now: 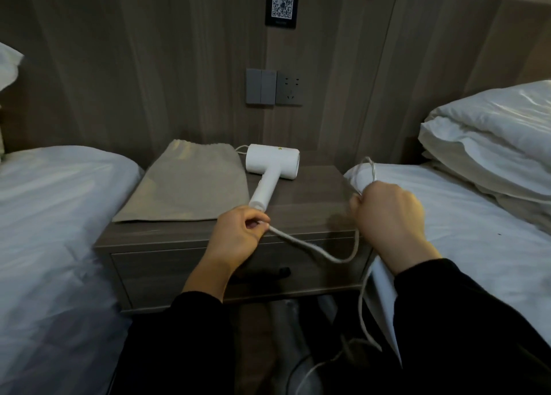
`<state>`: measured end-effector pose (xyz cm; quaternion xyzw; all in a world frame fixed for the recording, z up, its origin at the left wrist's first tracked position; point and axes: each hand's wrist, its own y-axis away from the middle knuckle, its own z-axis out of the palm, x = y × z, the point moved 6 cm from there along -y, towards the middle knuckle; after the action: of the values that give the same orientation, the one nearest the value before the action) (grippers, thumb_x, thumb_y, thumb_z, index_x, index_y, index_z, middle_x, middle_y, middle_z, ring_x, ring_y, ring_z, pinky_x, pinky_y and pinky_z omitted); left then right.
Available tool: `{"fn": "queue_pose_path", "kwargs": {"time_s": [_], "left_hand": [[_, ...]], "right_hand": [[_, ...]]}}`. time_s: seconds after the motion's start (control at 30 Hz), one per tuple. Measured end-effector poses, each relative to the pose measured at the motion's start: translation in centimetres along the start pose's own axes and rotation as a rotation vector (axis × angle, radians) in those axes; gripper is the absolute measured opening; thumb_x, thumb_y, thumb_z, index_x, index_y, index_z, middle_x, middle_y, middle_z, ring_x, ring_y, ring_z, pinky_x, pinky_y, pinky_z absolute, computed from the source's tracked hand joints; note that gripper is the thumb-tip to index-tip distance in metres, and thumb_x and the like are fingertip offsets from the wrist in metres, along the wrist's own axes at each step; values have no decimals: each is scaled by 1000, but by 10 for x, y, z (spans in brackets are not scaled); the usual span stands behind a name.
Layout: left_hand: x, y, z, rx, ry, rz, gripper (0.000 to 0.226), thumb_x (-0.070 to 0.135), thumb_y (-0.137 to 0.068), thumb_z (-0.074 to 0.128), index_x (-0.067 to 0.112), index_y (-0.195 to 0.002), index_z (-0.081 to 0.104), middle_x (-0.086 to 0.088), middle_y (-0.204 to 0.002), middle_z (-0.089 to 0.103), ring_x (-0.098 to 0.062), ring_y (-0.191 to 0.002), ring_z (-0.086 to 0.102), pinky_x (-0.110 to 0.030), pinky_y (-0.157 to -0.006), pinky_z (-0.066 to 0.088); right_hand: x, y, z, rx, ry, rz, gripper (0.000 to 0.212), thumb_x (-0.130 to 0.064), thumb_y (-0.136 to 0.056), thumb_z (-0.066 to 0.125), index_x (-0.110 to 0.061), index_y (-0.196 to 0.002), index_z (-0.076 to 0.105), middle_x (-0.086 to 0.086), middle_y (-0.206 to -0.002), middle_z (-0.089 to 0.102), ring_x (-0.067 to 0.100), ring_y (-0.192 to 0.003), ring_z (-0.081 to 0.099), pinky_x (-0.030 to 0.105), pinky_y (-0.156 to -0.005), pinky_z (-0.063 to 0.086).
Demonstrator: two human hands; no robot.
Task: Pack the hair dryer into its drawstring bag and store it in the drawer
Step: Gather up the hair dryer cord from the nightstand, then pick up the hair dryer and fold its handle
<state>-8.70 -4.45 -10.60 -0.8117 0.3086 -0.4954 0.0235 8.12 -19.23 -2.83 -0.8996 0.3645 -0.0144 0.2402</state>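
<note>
White hair dryer (272, 165): lies on its side on top of the nightstand (313, 212), barrel near the wall, handle pointing toward the near edge. Outside the bag.

Grey-beige drawstring bag (185, 186): lies flat on the left part of the same top, gathered mouth toward the wall, right edge just beside the dryer handle. Touching or apart: cannot tell.

Closed drawer (179, 275): sits directly below the top, dark pull at mid-front.

White cord (313, 250): leaves the handle end, passes through the left hand (238, 233), sags in front of the drawer face, climbs to the right hand (390, 212). Drops from there in a further length toward the floor.

Grip, left hand: hovers at the near edge of the nightstand, just by the handle end. Pinches the cord between thumb and forefinger, other fingers loosely curled beneath.

Grip, right hand: back toward the camera, over the right corner of the nightstand. Closes in a fist round the cord, with a loop of it standing up above the knuckles. Fingertips hidden.

Black sleeves (193, 320) on both forearms, wrists bare.

Surroundings: white-sheeted bed (59, 215) left of the nightstand, second bed (462, 230) right of it, stacked pillows (492, 144) at its head. Wood-panel wall behind, with grey switch plate (261, 86) and socket (289, 88) side by side above the nightstand, dark QR-code placard (281, 4) higher up.
</note>
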Motion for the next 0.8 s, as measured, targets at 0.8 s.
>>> {"fn": "queue_pose_path", "kwargs": {"time_s": [0.8], "left_hand": [[-28,-10,-13,-8,-594,30,40,30,-95,41,28,-135,46,3,-148,39,-17,-139,28,-33,-114,16]], "right_hand": [[-96,-41,129,-801,-1348,474,29,-18,-86,63,4,-99,50,24,-85,58,28,-51,64,32,-40,54]]}}
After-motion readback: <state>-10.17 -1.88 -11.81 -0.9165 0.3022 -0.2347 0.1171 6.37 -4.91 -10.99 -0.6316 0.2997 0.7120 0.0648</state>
